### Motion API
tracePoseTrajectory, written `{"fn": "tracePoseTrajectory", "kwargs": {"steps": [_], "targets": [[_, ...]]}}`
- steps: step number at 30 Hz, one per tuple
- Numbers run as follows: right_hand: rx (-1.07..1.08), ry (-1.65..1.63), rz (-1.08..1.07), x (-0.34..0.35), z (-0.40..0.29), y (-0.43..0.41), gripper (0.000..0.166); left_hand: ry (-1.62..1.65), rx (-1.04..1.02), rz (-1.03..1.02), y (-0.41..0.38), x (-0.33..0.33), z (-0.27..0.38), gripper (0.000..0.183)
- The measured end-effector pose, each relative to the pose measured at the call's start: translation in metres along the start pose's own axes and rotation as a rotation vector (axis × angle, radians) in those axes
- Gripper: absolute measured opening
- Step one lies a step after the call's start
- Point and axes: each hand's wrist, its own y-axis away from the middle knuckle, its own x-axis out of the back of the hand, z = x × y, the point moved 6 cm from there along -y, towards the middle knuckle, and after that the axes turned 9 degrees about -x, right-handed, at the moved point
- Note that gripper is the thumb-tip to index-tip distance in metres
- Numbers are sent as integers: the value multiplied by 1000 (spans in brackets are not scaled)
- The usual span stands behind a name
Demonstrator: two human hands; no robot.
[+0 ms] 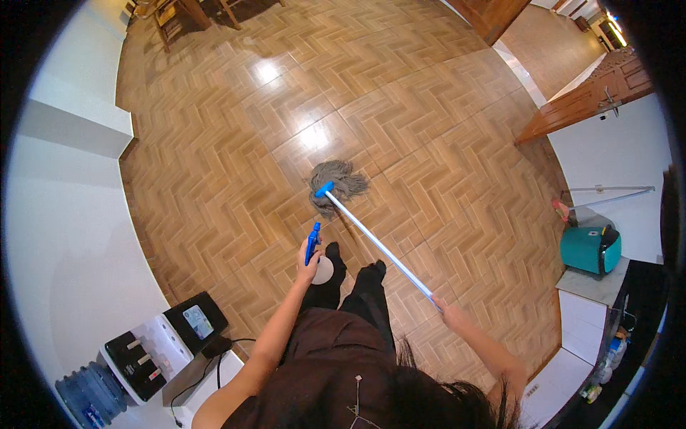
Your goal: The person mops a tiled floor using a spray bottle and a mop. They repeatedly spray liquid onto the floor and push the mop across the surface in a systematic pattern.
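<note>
My left hand point(306, 264) grips a spray bottle by its neck, just under the blue trigger head point(313, 242). The bottle's whitish body point(323, 271) shows below my fingers, above my dark-clad legs. In my right hand point(455, 317) is the upper part of a pale mop handle point(383, 248), which slants away to the far left. A blue clamp point(325, 189) joins it to a grey string mop head point(343, 179), whose strands spread on the floor ahead of my feet.
Wood-look herringbone tiles point(214, 161) cover the floor. A water dispenser point(161, 348) with a large blue bottle point(91, 394) stands at lower left. On the right are a teal case point(587, 249), a counter point(589, 281) and an open wooden door point(584, 99). Wooden furniture point(185, 16) stands far left.
</note>
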Motion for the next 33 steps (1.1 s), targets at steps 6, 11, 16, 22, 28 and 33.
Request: {"fn": "tracePoseTrajectory", "kwargs": {"steps": [6, 11, 16, 22, 28, 33], "targets": [[134, -339, 146, -28, -108, -87, 62, 69, -33, -16, -6, 13, -11, 40], [197, -493, 279, -31, -182, -170, 57, 21, -118, -10, -16, 18, 2, 42], [210, -578, 259, 3, -220, -153, 60, 44, -102, -4, -24, 18, 0, 41], [55, -448, 261, -40, -148, -48, 60, 44, -149, 200, -23, 23, -5, 37], [-148, -210, 83, -84, -61, 76, 63, 63, -118, 329, -26, 28, 11, 34], [-194, -248, -40, -77, -61, 80, 62, 99, -144, 376, -34, 50, -1, 28]]}}
